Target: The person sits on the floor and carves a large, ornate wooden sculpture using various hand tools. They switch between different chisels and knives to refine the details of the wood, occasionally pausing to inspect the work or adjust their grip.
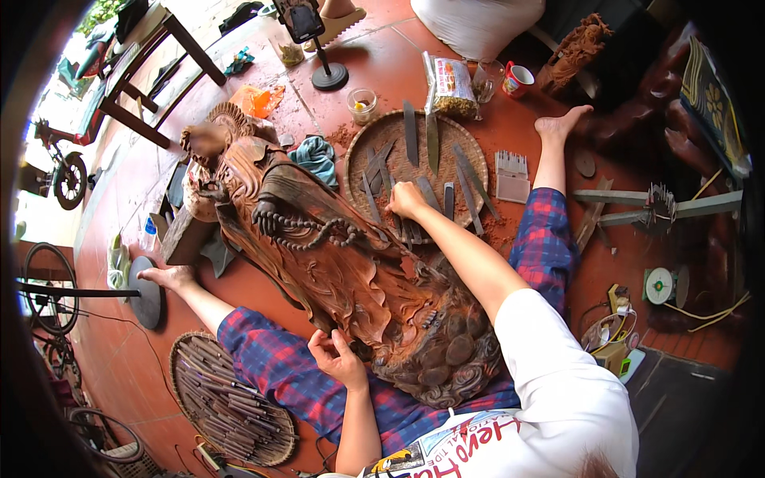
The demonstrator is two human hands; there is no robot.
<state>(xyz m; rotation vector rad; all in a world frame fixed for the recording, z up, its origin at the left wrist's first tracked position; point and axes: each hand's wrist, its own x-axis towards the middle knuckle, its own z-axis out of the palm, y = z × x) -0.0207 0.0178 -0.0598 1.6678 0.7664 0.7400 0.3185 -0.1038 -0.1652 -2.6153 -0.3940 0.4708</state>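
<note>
Woodcarving workshop: carved wooden statue, trays of chisels, sawdust-strewn tile floor

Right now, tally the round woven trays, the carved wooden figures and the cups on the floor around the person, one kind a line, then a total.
Round woven bamboo trays of chisels: 2, one under the right hand, one by the left knee.
Large carved brown wooden figures: 1, lying across the lap.
Cups: 2, a clear plastic cup and a red-and-white mug.
Total: 5.

White short-sleeved printed T-shirt, red-and-blue plaid trousers, bare forearms, bare feet, no gloves or jewellery seen
</note>
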